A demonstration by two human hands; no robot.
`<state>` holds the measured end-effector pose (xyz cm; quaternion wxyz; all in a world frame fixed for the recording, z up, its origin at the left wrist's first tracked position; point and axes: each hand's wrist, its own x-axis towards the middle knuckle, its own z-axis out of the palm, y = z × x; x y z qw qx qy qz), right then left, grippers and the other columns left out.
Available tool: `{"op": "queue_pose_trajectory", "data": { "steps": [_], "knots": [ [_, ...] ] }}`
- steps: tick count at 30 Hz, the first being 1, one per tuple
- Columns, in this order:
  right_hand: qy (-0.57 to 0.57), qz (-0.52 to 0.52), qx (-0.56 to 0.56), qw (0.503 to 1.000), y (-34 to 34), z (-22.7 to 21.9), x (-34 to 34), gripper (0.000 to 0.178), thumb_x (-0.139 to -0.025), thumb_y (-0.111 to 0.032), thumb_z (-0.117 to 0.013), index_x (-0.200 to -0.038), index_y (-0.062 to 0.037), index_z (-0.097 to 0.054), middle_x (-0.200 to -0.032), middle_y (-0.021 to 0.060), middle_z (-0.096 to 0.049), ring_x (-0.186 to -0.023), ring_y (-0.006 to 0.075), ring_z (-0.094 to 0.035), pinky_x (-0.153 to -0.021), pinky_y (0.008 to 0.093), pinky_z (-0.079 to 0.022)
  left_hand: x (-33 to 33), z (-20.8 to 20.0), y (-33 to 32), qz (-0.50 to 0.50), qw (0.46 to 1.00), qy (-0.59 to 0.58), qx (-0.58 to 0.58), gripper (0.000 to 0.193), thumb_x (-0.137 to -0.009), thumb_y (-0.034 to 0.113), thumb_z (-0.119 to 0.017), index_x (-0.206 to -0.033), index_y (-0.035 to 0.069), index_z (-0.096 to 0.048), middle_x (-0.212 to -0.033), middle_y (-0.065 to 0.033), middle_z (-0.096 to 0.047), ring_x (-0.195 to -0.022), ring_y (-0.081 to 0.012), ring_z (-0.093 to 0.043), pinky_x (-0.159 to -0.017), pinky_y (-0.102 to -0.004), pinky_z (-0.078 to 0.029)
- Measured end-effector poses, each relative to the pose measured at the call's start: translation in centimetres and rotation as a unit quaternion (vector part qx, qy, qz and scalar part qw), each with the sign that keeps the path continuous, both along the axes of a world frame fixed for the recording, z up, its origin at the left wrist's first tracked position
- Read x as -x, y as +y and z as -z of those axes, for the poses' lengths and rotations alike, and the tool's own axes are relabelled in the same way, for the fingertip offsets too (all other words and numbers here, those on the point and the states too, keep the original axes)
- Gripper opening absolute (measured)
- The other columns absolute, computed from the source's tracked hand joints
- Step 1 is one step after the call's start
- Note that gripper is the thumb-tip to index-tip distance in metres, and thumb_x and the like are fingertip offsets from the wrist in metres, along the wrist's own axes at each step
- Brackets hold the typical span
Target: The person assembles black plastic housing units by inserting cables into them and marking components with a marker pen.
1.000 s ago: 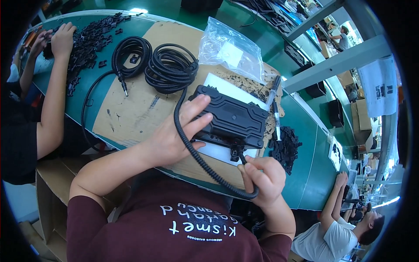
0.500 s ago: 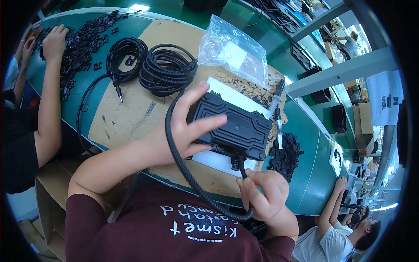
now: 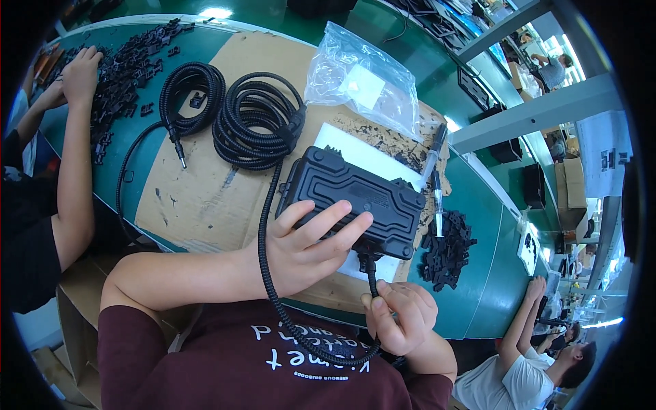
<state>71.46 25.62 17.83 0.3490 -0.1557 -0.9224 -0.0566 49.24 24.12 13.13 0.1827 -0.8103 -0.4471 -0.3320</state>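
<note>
A black plastic box (image 3: 355,193) with a ribbed lid lies on a white foam block (image 3: 335,133), tilted slightly in the view. My left hand (image 3: 307,246) rests on its near left part, fingers stretched and spread over the lid. From the box's near side a black corrugated cable (image 3: 372,273) comes out through a fitting (image 3: 366,262). My right hand (image 3: 403,318) pinches this cable just below the fitting. The cable loops past my left wrist to a bundled coil (image 3: 253,126). The underside of the box is hidden.
Beneath the foam lies a cardboard sheet (image 3: 184,205). Around it are a second cable coil (image 3: 191,99), a clear plastic bag (image 3: 362,75), syringe-like tubes (image 3: 437,195) and piles of small black parts (image 3: 447,249). At the left, another person's hand (image 3: 80,72) works by loose parts.
My left hand has slid nearer and lower on the box, its fingers now lying across the lid. The right hand has shifted slightly left and down with the cable.
</note>
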Motion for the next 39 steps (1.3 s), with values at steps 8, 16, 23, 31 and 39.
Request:
{"op": "queue_pose_trajectory", "data": {
  "steps": [8, 16, 23, 31, 39],
  "knots": [
    [-0.006, -0.004, 0.007, 1.0, 0.1, -0.1, 0.0, 0.025, -0.079, -0.01, -0.078, -0.089, -0.0061, -0.056, -0.083, 0.012, -0.067, -0.063, 0.018, -0.067, -0.051, 0.0254, -0.051, -1.0, -0.3, -0.5, -0.023, 0.999, -0.037, 0.027, 0.006, -0.08, 0.023, -0.069, -0.086, 0.023, -0.068, -0.133, 0.0017, -0.057, -0.127, -0.0227, -0.043, -0.099, -0.0389, -0.031],
    [-0.004, -0.007, 0.019, 1.0, 0.0, -0.5, 0.0, 0.026, -0.078, -0.009, -0.079, -0.091, -0.0055, -0.056, -0.083, 0.013, -0.067, -0.062, 0.018, -0.067, -0.051, 0.0253, -0.05, -1.4, 0.2, -0.4, -0.04, 0.998, -0.04, 0.026, 0.004, -0.079, 0.023, -0.069, -0.083, 0.022, -0.069, -0.133, 0.0023, -0.057, -0.127, -0.021, -0.042, -0.1, -0.0381, -0.029],
    [-0.002, -0.014, 0.028, 1.0, 0.2, -0.6, 0.0, 0.027, -0.077, -0.007, -0.079, -0.089, -0.0048, -0.056, -0.084, 0.0142, -0.066, -0.061, 0.0178, -0.066, -0.05, 0.025, -0.05, -1.5, 0.6, -0.3, -0.057, 0.998, -0.027, 0.014, 0.007, -0.081, 0.024, -0.068, -0.086, 0.023, -0.07, -0.133, 0.0038, -0.057, -0.123, -0.0192, -0.043, -0.102, -0.0376, -0.028],
    [0.005, -0.019, 0.043, 0.999, 0.4, -0.7, 0.0, 0.027, -0.075, -0.007, -0.08, -0.089, -0.0038, -0.057, -0.084, 0.0154, -0.066, -0.061, 0.0188, -0.066, -0.051, 0.0265, -0.05, 0.0, 0.2, -0.7, -0.02, 1.0, -0.004, 0.018, 0.013, -0.083, 0.02, -0.065, -0.095, 0.018, -0.07, -0.132, -0.0003, -0.058, -0.122, -0.0208, -0.047, -0.102, -0.038, -0.03],
    [-0.008, -0.033, 0.047, 0.998, 0.4, -0.9, 0.4, 0.027, -0.073, -0.006, -0.081, -0.087, -0.0041, -0.058, -0.084, 0.0152, -0.067, -0.062, 0.0191, -0.066, -0.051, 0.0266, -0.05, 2.9, 0.2, -2.5, 0.124, 0.988, -0.022, 0.085, 0.035, -0.088, 0.013, -0.054, -0.122, 0.005, -0.059, -0.143, -0.0148, -0.05, -0.14, -0.0287, -0.038, -0.118, -0.0491, -0.018]
  ]
}}
